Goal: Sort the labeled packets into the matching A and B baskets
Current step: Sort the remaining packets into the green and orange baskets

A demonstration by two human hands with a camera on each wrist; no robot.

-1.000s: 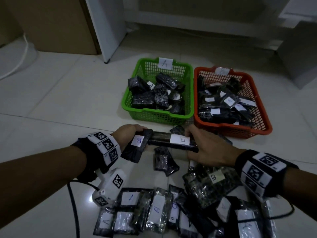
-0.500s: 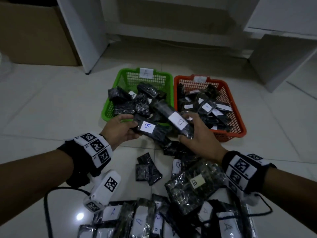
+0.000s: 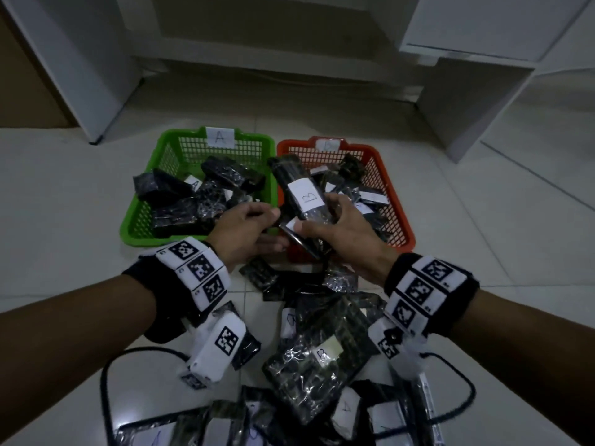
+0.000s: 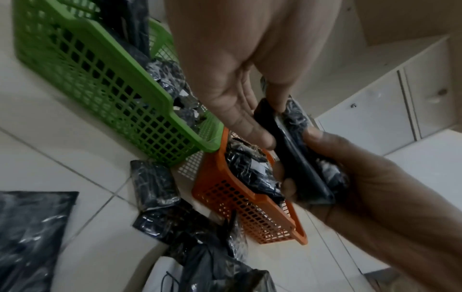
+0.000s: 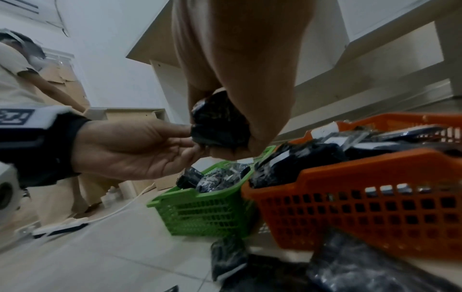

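Note:
A green basket tagged A stands on the left and an orange basket tagged B on the right, both holding black packets. My right hand grips a long black packet labelled B above the orange basket's near left corner. A second dark packet lies under it. My left hand pinches that lower packet's end between thumb and fingers. In the left wrist view both hands meet on the stacked packets. More labelled packets lie heaped on the floor near me.
White cabinet panels rise behind the baskets and a brown cardboard box stands at far left. Black cables loop over the tiles beside the packet heap. Bare tile floor lies to the left and right of the baskets.
Both hands moved forward from the floor heap to the baskets. The left hand's B packet now lies under the right hand's one, which turned from crosswise to pointing away.

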